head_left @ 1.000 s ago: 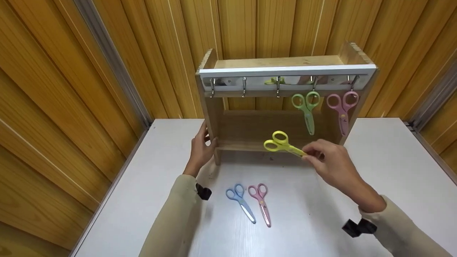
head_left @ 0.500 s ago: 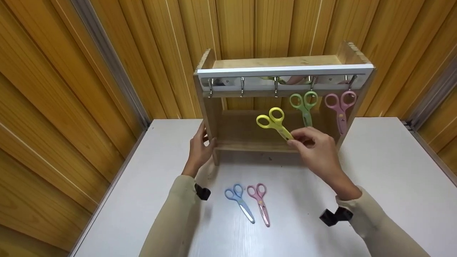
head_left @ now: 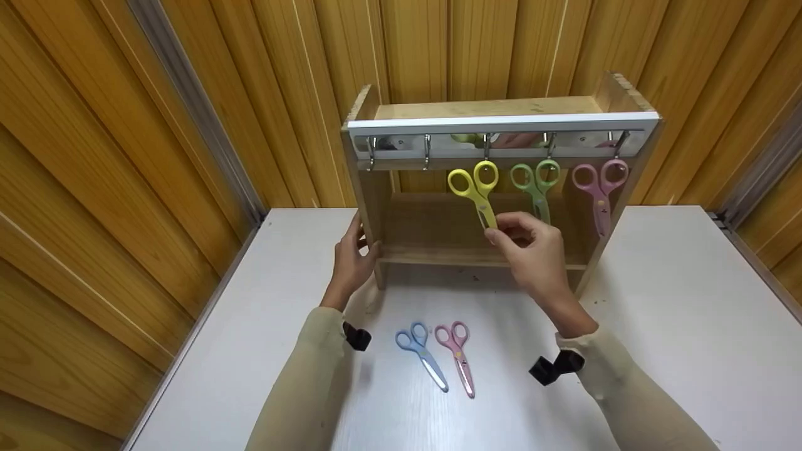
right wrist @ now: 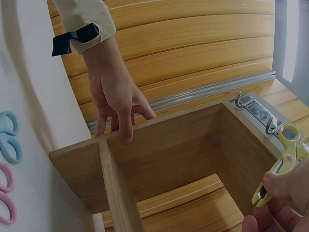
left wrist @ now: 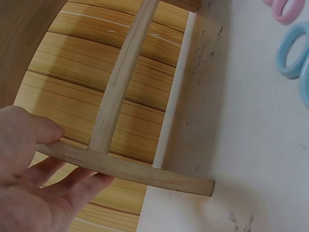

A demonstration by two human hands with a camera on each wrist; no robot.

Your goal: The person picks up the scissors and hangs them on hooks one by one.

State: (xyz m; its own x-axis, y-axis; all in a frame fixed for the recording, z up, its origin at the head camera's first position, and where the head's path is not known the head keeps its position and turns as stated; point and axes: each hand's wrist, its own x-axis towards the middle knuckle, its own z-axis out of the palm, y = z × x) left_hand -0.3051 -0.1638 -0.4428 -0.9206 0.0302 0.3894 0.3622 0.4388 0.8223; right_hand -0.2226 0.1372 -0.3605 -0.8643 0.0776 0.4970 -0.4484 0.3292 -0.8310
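Observation:
My right hand (head_left: 532, 257) pinches yellow scissors (head_left: 481, 199) by the blade end, loops upward. Their right loop is at the tip of the middle hook (head_left: 487, 145); whether the hook passes through it I cannot tell. My left hand (head_left: 352, 266) grips the left side panel of a small wooden rack (head_left: 432, 255), thumb and fingers on opposite faces, as the left wrist view shows. Green scissors (head_left: 532, 180) hang from the hook to the right, partly behind my right hand. Pink scissors (head_left: 602, 203) hang from the rightmost hook.
Blue scissors (head_left: 423, 355) and a second pair of pink scissors (head_left: 461, 360) lie on the white table (head_left: 282, 263) before the rack. Two bare hooks, including the leftmost hook (head_left: 371, 153), are on the left. Wood-panelled walls (head_left: 294, 94) enclose the table's back and sides.
My right hand has carried the yellow scissors up and left from in front of the lower shelf to the middle hook, turning them more upright. My left hand stays on the rack.

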